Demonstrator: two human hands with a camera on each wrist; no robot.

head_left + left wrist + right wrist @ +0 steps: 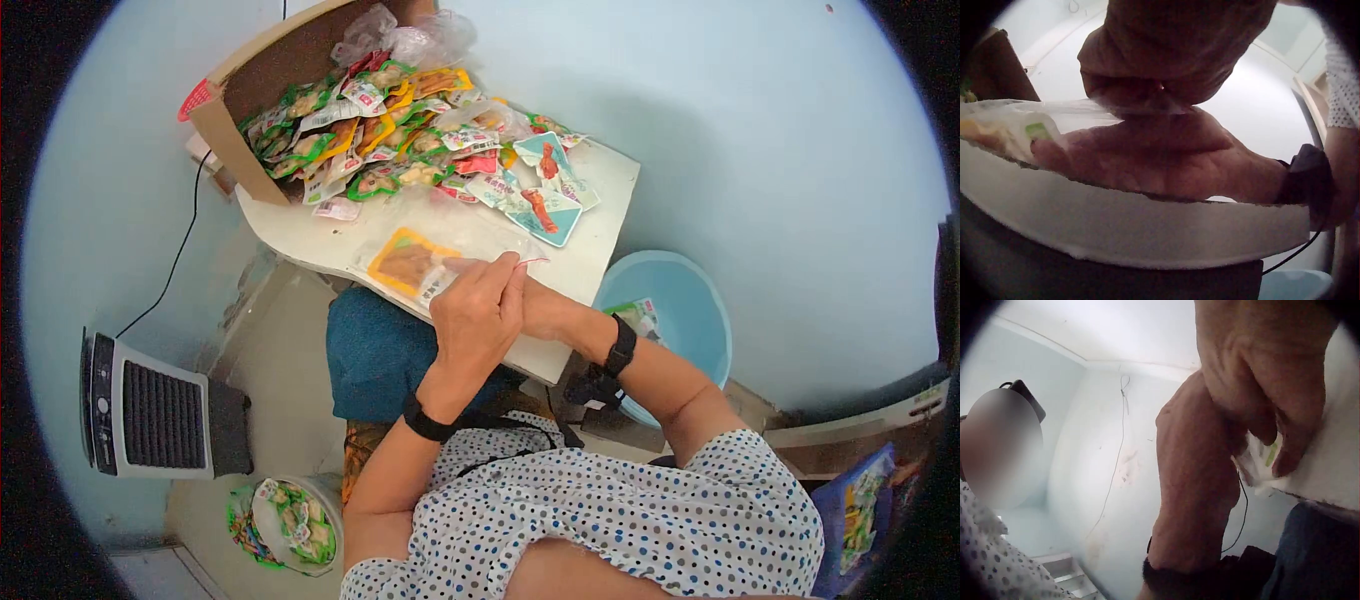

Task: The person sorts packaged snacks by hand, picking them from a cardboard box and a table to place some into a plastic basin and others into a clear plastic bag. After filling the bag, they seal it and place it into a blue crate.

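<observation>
Over the table's front edge, the left hand (477, 312) pinches the mouth of a clear plastic zip bag (490, 238) near its red strip. Crossing beneath it, the right hand (545, 308) reaches left with its fingers extended along the bag, as the left wrist view (1160, 156) shows. The bag stretches over a yellow-edged food packet (405, 262) with brown contents. Right fingertips meet the packet's white end, where a green mark (1038, 131) shows. Part of the right hand is hidden behind the left. In the right wrist view both hands overlap around the white packet end (1266, 456).
A tipped cardboard box (235, 150) spills many snack packets onto the white table (610, 200). Teal-edged packets (545, 210) lie right of the bag. A blue basin (700, 310) stands below right, a white bucket (325, 500) of packets and an air cooler (150, 410) at left.
</observation>
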